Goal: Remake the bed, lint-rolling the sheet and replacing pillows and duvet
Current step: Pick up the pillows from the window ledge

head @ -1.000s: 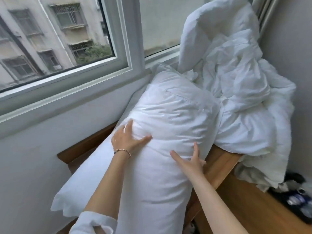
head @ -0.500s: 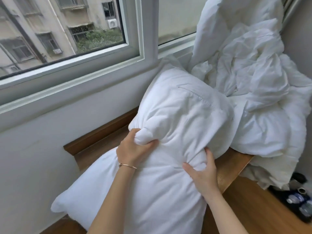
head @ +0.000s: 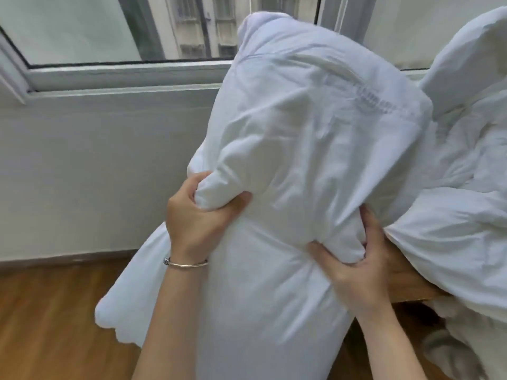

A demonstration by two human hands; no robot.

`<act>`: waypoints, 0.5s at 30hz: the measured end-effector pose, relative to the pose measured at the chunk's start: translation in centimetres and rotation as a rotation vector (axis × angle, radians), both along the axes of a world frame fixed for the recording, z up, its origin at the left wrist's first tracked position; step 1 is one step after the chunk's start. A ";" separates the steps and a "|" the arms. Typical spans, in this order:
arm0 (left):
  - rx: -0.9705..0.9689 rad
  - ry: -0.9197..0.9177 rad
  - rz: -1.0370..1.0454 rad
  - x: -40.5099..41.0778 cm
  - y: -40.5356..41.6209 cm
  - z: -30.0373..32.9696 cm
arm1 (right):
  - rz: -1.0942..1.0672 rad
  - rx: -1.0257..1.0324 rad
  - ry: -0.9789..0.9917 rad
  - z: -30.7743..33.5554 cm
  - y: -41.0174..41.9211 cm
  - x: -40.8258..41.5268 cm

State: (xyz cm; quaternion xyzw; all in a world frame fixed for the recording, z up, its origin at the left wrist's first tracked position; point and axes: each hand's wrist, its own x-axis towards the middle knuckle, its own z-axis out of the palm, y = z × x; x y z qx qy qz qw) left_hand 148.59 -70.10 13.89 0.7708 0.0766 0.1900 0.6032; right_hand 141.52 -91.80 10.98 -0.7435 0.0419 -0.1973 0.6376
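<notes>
Lifted higher than half a second ago, the white pillow [head: 307, 165] now covers part of the window [head: 115, 31], its top corner up at the glass; view has swung left too, showing wooden floor [head: 49, 319]. Left hand [head: 196, 215] grips a bunched fold at the pillow's left edge, fingers curled round the fabric, thin bracelet [head: 186, 263] on that wrist. Right hand [head: 359, 267] grips another bunch lower right, thumb and fingers dug into the cloth. Pillow hangs upright between both hands, lower end blurred by motion. Crumpled white duvet [head: 455, 209] lies heaped just right of it, on a wooden ledge [head: 411, 286].
</notes>
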 end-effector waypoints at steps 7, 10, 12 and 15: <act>-0.095 -0.007 0.395 -15.3 5.9 -0.3 | 0.395 -0.076 -0.070 1.8 4.7 -4.1; -0.060 -0.019 0.625 -22.6 10.2 0.9 | 0.622 -0.086 -0.029 2.6 10.0 -6.5; -0.021 -0.032 0.786 -28.2 12.8 1.6 | 0.786 -0.102 -0.029 3.0 14.3 -8.7; 0.008 -0.033 1.039 -37.4 16.4 1.9 | 1.030 -0.119 -0.055 3.5 21.4 -13.3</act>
